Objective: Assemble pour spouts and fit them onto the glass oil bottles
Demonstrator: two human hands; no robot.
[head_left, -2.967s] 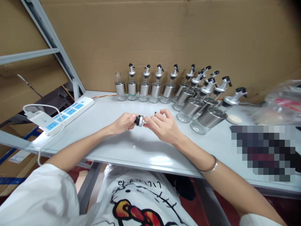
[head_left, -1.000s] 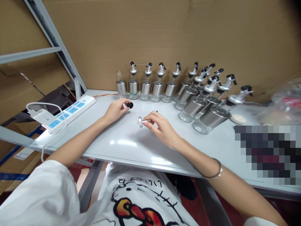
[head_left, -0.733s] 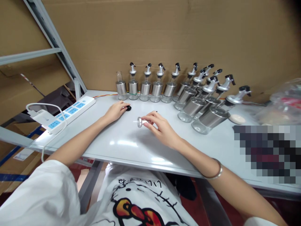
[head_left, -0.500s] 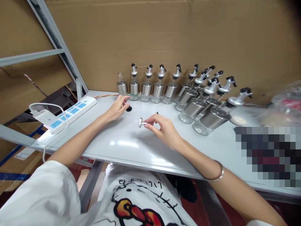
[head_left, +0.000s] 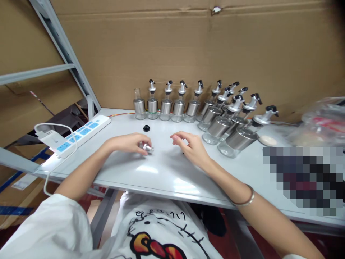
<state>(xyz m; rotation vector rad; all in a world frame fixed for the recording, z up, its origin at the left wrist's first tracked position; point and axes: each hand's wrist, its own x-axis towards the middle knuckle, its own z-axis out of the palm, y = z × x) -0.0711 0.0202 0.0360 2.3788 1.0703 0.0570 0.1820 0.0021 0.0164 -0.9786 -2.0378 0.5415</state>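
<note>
LH (head_left: 130, 143) fingers grip spout (head_left: 147, 147); RH (head_left: 191, 146) fingers half-curled, can't tell if gripping blk bit (head_left: 183, 153) below. Cap (head_left: 146, 128) on tbl (head_left: 161, 172), btls (head_left: 178, 108) behind.

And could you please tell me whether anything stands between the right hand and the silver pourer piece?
Nothing visible does: only tabletop shows between the right hand and the silver pourer piece. The left hand is at the piece's opposite side, and the black stopper sits farther back.
</note>
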